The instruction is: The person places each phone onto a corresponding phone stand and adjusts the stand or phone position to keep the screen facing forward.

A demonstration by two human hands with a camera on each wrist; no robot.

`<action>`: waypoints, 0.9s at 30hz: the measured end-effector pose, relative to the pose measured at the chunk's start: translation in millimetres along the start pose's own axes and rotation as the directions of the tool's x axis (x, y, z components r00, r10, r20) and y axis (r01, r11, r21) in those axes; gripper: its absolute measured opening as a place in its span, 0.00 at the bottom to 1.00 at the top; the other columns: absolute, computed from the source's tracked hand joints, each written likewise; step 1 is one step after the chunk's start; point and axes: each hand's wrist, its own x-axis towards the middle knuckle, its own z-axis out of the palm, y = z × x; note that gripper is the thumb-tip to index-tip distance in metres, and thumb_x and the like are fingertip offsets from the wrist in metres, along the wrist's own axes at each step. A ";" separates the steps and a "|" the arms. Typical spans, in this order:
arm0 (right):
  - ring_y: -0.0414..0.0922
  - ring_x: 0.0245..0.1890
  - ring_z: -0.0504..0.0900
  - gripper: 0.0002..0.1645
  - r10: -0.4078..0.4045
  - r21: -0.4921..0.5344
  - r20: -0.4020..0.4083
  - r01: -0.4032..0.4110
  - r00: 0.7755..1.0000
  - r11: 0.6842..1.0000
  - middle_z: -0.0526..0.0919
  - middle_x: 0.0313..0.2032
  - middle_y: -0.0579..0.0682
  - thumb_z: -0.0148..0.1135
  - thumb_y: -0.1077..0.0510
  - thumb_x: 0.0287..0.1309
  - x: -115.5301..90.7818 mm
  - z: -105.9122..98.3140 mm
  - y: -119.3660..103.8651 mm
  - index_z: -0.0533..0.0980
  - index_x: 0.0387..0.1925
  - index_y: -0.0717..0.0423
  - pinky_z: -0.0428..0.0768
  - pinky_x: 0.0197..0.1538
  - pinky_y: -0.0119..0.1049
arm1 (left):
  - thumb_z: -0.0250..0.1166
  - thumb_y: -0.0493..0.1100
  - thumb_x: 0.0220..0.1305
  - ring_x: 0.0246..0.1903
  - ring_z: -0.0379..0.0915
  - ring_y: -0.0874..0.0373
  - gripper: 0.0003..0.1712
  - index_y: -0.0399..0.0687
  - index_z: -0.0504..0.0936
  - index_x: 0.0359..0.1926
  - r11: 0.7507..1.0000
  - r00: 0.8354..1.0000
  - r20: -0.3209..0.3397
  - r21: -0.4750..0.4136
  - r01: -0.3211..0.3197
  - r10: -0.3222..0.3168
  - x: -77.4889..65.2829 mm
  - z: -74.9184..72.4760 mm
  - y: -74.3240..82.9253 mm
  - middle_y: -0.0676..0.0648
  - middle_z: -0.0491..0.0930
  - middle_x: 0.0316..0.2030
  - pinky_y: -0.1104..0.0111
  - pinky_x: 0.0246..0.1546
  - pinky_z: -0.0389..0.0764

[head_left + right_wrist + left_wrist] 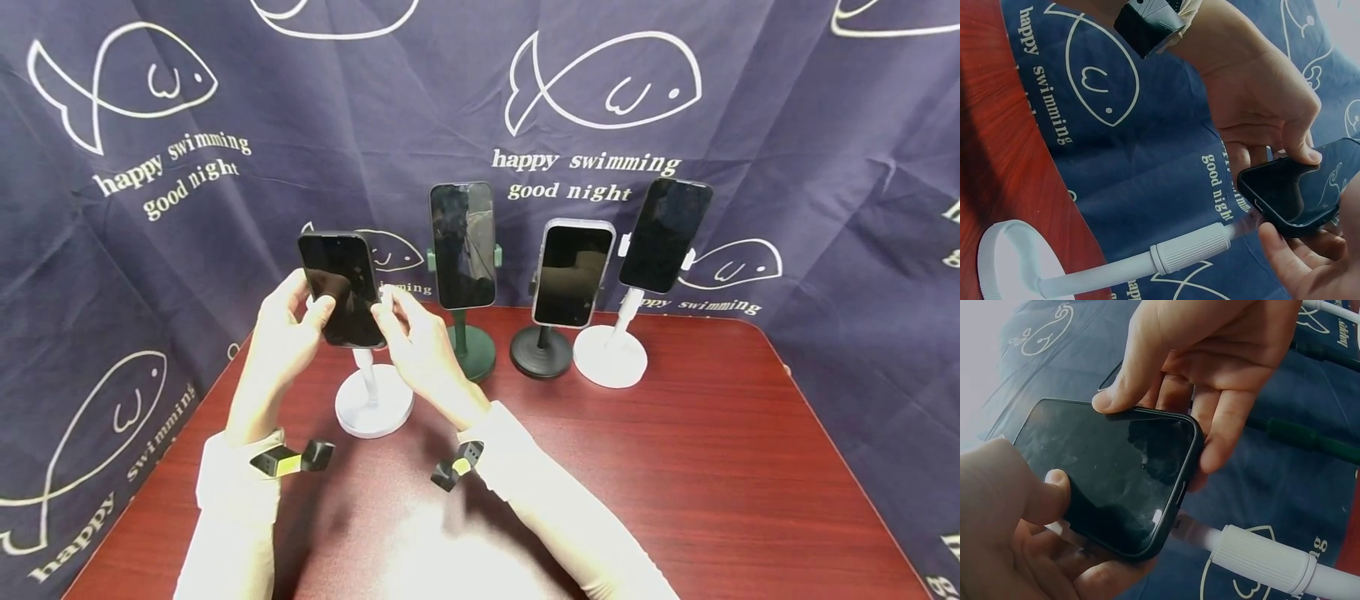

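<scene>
A smartphone [339, 279] in a dark case stands tilted upright at the head of a white phone stand [375, 402]. From its left side my left hand [283, 337] grips it, thumb [1057, 490] lying on the screen and fingers behind. My right hand [422, 343] holds the opposite edge, its thumb near the screen's rim and its other fingers behind the case. In the left wrist view, a ribbed white collar [1266, 556] on the stand's stem shows below the phone. The stand's clamp is mostly hidden behind the phone and fingers.
To the right stand a phone on a green stand [472, 354], a phone on a black stand [540, 354] and a phone on another white stand [611, 357]. A blue fish-print cloth [420, 100] hangs behind the red-brown table [705, 450].
</scene>
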 end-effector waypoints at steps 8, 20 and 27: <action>0.31 0.45 0.81 0.18 -0.033 -0.009 0.000 0.033 0.999 0.999 0.86 0.47 0.48 0.54 0.46 0.70 2.2 -2.1 1.1 0.75 0.54 0.49 0.80 0.51 0.32 | 0.57 0.36 0.69 0.32 0.72 0.59 0.09 0.39 0.79 0.46 0.998 1.000 0.013 0.065 0.021 -0.022 0.1 -1.9 0.7 0.42 0.79 0.35 0.74 0.33 0.70; 0.38 0.26 0.84 0.13 -0.050 0.033 0.004 0.050 0.999 0.998 0.87 0.38 0.48 0.56 0.49 0.69 3.7 0.6 3.3 0.75 0.49 0.50 0.82 0.44 0.31 | 0.58 0.37 0.68 0.27 0.69 0.58 0.07 0.40 0.79 0.43 0.992 1.000 0.006 0.120 0.027 -0.028 0.5 -4.2 2.7 0.42 0.77 0.28 0.71 0.27 0.68; 0.47 0.27 0.86 0.12 0.076 0.216 0.084 -0.092 0.994 0.972 0.87 0.33 0.54 0.54 0.49 0.70 -5.8 12.6 9.4 0.72 0.46 0.53 0.86 0.36 0.46 | 0.58 0.35 0.66 0.23 0.67 0.58 0.05 0.38 0.79 0.39 0.989 1.000 -0.020 0.145 0.010 -0.007 0.8 -1.2 3.7 0.42 0.75 0.24 0.70 0.22 0.66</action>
